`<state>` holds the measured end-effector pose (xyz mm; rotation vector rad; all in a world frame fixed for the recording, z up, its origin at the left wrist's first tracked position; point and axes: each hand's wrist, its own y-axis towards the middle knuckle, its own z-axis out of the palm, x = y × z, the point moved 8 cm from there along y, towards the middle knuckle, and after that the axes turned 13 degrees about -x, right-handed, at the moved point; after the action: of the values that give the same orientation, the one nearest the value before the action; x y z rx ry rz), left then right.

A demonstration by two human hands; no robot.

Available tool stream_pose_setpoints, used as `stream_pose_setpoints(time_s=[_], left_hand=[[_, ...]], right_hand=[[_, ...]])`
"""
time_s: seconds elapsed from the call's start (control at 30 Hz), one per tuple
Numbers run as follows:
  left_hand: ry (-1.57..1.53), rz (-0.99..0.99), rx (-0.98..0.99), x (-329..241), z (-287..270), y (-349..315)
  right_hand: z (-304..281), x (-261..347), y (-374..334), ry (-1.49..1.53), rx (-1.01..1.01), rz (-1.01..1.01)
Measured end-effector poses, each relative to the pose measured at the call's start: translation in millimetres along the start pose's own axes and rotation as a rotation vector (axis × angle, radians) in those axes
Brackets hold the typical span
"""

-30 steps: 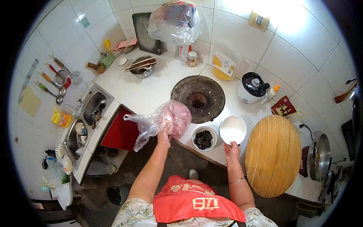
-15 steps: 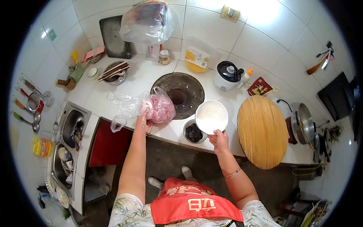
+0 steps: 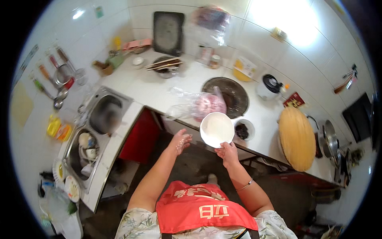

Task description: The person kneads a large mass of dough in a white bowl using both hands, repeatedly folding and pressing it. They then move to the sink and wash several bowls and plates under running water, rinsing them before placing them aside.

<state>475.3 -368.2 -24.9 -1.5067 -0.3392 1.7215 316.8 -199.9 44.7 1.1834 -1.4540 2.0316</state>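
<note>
My right hand (image 3: 227, 152) grips the near rim of a white bowl (image 3: 217, 129), tilted so that its pale inside shows; whether anything lies in it I cannot tell. To the left of the bowl, my left hand (image 3: 181, 141) hangs in front of the counter edge, fingers apart and holding nothing, with whitish residue on its skin. Behind the bowl, a clear plastic bag of pink, meat-like pieces (image 3: 210, 104) lies on the counter. Just right of the bowl stands a smaller container with dark pieces (image 3: 242, 130) in it.
A dark round stove plate (image 3: 237, 99) is set in the white counter (image 3: 187, 83). A round wooden board (image 3: 298, 137) and a rice cooker (image 3: 267, 88) stand to the right. At the left is a double sink (image 3: 89, 163) with dishes. A bowl with chopsticks (image 3: 164, 65) sits farther back.
My left hand has let go of the bag and drawn back toward me, fingers spread. My view has turned left, and the white bowl has come away from above the dark pieces.
</note>
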Motion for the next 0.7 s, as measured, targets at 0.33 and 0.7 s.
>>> stream_pose_setpoints(time_s=[0.33, 0.7], left_hand=[[-0.305, 0.274, -0.270, -60, -250, -125], [-0.614, 0.321, -0.671, -49, -457, -191]], right_hand=[[233, -102, -99, -0.462, 0.551, 0.060], [452, -238, -199, -0.916, 1.084, 0.131]])
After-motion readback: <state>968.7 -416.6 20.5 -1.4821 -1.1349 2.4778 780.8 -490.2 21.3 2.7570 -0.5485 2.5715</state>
